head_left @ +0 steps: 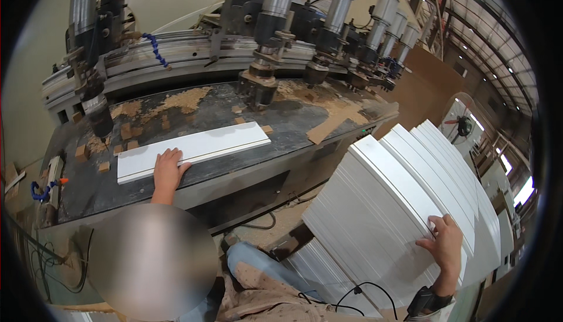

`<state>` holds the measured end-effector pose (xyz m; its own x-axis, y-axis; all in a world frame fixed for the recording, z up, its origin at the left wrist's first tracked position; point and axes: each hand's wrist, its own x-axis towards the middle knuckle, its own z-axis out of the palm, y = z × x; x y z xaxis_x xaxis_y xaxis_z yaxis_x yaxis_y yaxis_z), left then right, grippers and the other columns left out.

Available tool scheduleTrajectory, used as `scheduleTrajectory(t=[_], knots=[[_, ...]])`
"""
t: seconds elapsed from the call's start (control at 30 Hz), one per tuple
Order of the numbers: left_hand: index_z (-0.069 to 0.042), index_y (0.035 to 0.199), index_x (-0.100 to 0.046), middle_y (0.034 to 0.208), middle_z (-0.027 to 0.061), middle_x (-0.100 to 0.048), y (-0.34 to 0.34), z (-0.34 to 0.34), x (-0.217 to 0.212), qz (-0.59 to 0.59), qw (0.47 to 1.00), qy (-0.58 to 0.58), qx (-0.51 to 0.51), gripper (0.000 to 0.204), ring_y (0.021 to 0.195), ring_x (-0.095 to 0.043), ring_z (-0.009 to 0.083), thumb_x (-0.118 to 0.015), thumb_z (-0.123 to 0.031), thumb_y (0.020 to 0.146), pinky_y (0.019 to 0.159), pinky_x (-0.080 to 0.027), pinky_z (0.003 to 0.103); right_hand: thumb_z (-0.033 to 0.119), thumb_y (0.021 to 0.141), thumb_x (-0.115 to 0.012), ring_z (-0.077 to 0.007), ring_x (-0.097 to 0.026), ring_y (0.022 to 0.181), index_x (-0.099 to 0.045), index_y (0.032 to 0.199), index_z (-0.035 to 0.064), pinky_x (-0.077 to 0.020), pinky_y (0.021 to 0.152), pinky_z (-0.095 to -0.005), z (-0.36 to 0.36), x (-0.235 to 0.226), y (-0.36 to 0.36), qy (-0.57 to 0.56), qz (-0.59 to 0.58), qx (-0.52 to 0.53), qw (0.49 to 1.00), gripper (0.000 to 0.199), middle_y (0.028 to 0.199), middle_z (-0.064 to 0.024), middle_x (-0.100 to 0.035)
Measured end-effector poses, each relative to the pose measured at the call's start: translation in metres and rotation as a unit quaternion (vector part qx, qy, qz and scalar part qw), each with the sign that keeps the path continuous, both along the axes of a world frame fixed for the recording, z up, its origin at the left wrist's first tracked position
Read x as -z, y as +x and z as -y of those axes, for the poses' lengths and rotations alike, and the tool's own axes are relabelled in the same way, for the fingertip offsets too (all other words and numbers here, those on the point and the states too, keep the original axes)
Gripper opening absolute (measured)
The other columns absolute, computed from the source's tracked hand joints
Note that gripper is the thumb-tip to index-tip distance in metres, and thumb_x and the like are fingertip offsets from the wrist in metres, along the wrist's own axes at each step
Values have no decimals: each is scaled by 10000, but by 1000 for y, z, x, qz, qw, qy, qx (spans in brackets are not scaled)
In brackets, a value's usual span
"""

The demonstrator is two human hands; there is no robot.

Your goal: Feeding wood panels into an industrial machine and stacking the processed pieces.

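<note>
Dusty machine bed: left hand flat, fingers together on white board, right hand fingers spread w/ tips on leaning stack, which could slip

Left grip: flat on white panel lying on dusty tabletop.
Right grip: fingers on edge of stacked white panels.
Behind: drill heads, sawdust.

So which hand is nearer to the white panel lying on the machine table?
Left. The left hand rests flat on the white panel at its near edge. The right hand is far off to the right, on the stack of white panels.
</note>
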<state>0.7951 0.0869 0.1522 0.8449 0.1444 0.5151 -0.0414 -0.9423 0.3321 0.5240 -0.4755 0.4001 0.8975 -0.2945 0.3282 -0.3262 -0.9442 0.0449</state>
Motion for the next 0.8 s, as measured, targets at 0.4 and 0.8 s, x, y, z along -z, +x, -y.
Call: scheduleTrajectory(t=[0.4,0.8], knots=[[-60,1214,-613,1304,119,-593,0,-6,6,-2,1000,-1,-2,518,1277,-484,314,-696,-391,824,1095,-322,503,-46,568,-686,-272,-521,745,-648,1032,62,-440,616,-405,-70,41,63,-129,182,-256,941,478,782,-82,-475],[-26,1043,-560,1046,125,-557,-88,22,14,101,983,151,-17,448,1073,-534,308,-665,-406,830,1092,-328,507,38,766,-671,-335,-653,822,-637,1016,108,-523,699,-417,-278,49,244,34,130,-639,758,261,910,-113,-683]])
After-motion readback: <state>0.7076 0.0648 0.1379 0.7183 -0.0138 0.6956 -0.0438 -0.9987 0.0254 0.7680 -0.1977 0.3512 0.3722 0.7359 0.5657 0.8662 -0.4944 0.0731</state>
